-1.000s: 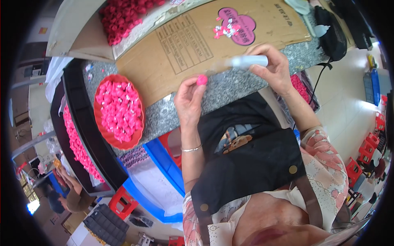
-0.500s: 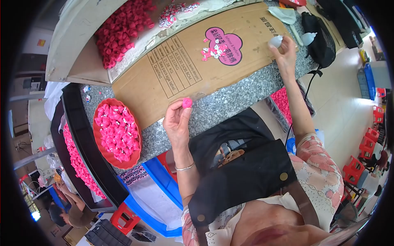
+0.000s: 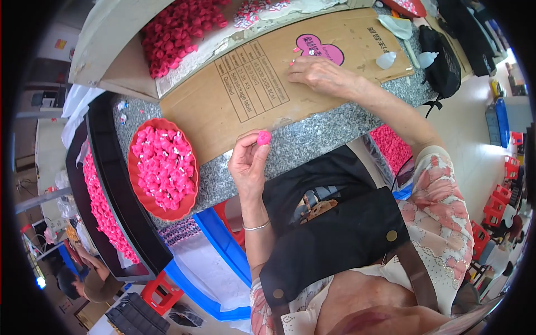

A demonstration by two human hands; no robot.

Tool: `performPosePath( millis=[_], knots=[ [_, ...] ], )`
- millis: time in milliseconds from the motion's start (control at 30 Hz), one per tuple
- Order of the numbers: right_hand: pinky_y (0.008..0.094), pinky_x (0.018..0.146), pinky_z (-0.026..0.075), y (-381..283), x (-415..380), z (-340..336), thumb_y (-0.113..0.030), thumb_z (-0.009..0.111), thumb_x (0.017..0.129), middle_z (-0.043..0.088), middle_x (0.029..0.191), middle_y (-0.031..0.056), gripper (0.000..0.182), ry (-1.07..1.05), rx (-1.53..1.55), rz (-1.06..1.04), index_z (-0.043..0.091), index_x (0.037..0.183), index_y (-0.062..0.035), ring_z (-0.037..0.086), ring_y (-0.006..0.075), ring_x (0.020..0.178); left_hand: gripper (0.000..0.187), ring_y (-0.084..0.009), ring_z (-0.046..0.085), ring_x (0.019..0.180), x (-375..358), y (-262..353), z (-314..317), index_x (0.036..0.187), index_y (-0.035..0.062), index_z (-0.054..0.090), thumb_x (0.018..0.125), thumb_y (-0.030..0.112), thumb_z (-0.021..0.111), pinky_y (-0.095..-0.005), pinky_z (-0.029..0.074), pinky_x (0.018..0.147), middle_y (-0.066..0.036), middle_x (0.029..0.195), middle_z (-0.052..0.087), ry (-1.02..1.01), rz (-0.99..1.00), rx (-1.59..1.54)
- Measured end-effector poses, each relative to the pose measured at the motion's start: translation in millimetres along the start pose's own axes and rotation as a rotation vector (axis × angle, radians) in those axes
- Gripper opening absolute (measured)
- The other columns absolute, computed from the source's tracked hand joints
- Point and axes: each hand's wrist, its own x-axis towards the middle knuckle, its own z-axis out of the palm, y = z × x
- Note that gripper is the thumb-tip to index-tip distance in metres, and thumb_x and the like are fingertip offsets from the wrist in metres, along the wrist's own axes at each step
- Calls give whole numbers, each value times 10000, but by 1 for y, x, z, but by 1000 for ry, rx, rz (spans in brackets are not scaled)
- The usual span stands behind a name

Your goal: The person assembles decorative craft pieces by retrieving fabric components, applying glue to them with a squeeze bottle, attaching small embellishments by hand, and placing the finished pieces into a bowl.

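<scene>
My left hand (image 3: 249,164) pinches a small bright pink, rounded piece (image 3: 264,138) between thumb and fingers, above the front edge of the counter. My right hand (image 3: 321,76) is over the flattened cardboard (image 3: 209,131), fingers bent and drawn together beside small pink-and-white bits (image 3: 296,49) at the printed pink heart. Its fingertips are partly hidden, so what they hold cannot be made out. A white, bulb-shaped squeeze bottle with a thin tip (image 3: 385,60) lies on the right of the cardboard. A similar bottle (image 3: 427,59) lies beyond it.
A red scalloped bowl (image 3: 194,187) full of pink pieces stands on the speckled counter (image 3: 312,125) at left. Beside it is a black tray (image 3: 114,184) of pink pieces. Dark pink pieces (image 3: 178,36) lie heaped at the back. A black bag (image 3: 444,61) sits at right.
My right hand has let go of the white squeeze bottle on the cardboard and moved left to the small bits by the printed heart. My left hand still holds the pink piece.
</scene>
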Motion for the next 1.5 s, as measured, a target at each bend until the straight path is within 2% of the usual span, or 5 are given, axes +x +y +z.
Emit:
performPosePath(
  millis=[267, 667, 867, 967, 1500],
  knots=[
    [352, 623, 471, -29, -6, 1, -73, 610, 777, 560, 779, 96, 100, 291, 196, 229, 596, 865, -26, 582, 266, 753, 189, -146, 546, 965, 4, -1, 4, 981, -18, 555, 803, -76, 575, -254, 445, 847, -96, 1044, 558, -29, -18, -67],
    [404, 595, 475, -58, -30, -8, -4, 518, 712, 545, 781, 134, 116, -58, -28, 225, 576, 813, -6, 587, 326, 718, 189, -138, 554, 918, 2, -10, 17, 1006, -27, 556, 818, -39, 579, -260, 443, 836, -86, 999, 582, -43, -55, -125],
    [296, 648, 485, -83, -23, -24, -5, 591, 777, 617, 847, 97, 132, 158, 828, 388, 649, 896, -8, 612, 204, 750, 188, -125, 553, 923, -2, -10, 21, 1011, -40, 565, 824, -47, 574, -245, 443, 826, -73, 998, 578, -73, -101, -89],
    [252, 658, 477, -95, -23, -22, -44, 638, 780, 627, 848, 71, 134, 263, 956, 363, 664, 910, -28, 605, 145, 755, 180, -126, 556, 896, -2, -10, 24, 1007, -39, 572, 827, -33, 575, -246, 447, 814, -69, 968, 580, -103, -112, -63],
    [324, 588, 481, -108, -29, -15, -23, 636, 681, 591, 753, 57, 245, 317, 286, 65, 639, 925, -43, 591, 217, 694, 167, -101, 566, 848, -6, -12, 31, 1002, -38, 574, 836, -21, 570, -220, 462, 768, -47, 926, 587, -95, -173, -55]
  ],
)
